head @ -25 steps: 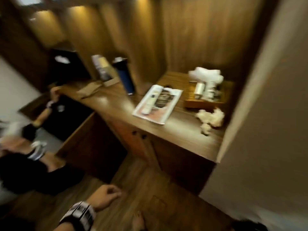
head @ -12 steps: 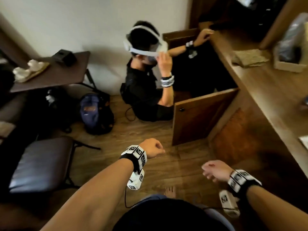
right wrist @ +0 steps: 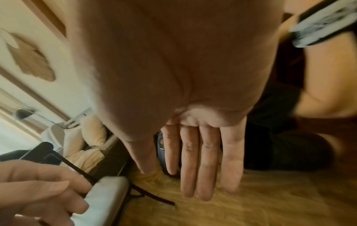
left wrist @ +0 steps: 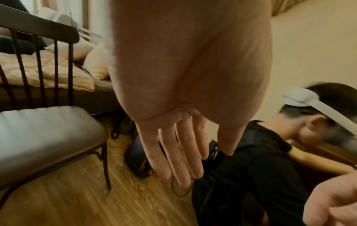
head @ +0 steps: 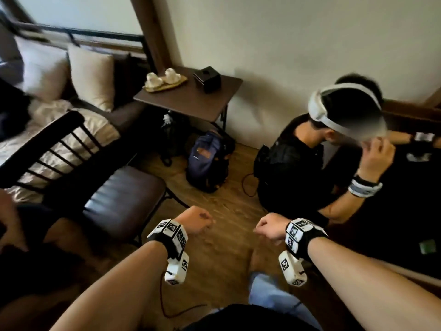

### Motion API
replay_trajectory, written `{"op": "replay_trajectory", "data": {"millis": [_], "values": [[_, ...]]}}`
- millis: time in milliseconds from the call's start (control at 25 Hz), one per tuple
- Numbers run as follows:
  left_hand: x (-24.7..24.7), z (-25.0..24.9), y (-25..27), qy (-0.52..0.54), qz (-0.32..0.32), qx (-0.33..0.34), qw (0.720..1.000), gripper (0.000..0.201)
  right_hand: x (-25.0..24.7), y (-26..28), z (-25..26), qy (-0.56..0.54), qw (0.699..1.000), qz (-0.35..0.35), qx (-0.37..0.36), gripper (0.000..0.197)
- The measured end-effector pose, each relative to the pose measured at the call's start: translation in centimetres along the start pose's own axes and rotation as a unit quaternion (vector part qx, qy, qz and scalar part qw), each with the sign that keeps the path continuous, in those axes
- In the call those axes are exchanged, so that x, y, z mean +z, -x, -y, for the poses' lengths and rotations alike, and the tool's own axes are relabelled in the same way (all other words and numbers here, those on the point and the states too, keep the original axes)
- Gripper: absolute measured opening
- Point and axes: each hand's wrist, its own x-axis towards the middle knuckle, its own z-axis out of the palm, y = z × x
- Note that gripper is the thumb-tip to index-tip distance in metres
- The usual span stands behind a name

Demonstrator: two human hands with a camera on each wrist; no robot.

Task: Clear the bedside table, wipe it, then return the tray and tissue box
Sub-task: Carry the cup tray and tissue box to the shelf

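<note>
Held out low over the wooden floor (head: 222, 211), well short of the bedside table (head: 191, 101): left hand (head: 194, 219) and right hand (head: 270, 226), apart, apparently loosely curled, empty.

Both forearms stretched forward and low, roughly parallel, wrists wrapped in black bands carrying white marker blocks. Left hand (head: 195, 220) and right hand (head: 270, 226) level with each other, a gap between them, knuckles up, holding nothing. From the head view, fingers tucked loosely under; from the wrist views, left fingers (left wrist: 179, 154) and right fingers (right wrist: 201, 156) hanging nearly straight, close together.
</note>
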Motion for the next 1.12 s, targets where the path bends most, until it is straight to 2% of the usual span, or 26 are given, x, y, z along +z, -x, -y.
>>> {"op": "replay_trajectory", "data": {"millis": [120,200,320,440,560,680,800,1000,1120], "values": [[-5.1,-1.9,-4.6,0.038,-0.032,0.004,0.999,0.022,-6.0,-5.4,5.2,-0.02,0.999,0.002,-0.033,0.021],[-8.6,-4.0,-8.1,0.028,-0.059,0.013,0.998,0.007,-10.4,-10.0,8.1,-0.028,0.998,0.005,-0.056,0.018],[-15.1,-7.8,-12.3,0.032,-0.079,0.024,0.996,0.003,-16.7,-16.2,13.1,-0.027,0.996,0.019,-0.082,0.016],[-21.5,-10.2,-16.6,0.052,-0.133,0.037,0.989,0.018,-22.2,-21.2,18.0,-0.02,0.995,0.031,-0.089,0.014],[-27.3,-11.8,-21.1,0.091,-0.16,0.033,0.982,0.013,-26.5,-26.6,22.9,-0.023,0.993,0.036,-0.108,0.019],[-32.8,-12.1,-26.8,0.141,-0.161,0.037,0.976,0.015,-29.8,-32.4,26.6,-0.061,0.992,0.026,-0.108,0.015],[-37.8,-12.3,-31.7,0.149,-0.142,0.054,0.977,0.02,-32.5,-37.8,29.7,-0.1,0.991,0.017,-0.083,0.015],[-49.7,-14.0,-41.3,0.177,-0.094,0.084,0.976,0.021,-38.8,-46.4,36.1,-0.207,0.976,-0.049,0.038,0.034],[-53.8,-15.6,-46.5,0.16,-0.072,0.079,0.981,0.021,-42.4,-50.9,37.9,-0.269,0.948,-0.138,0.095,0.052]]}}
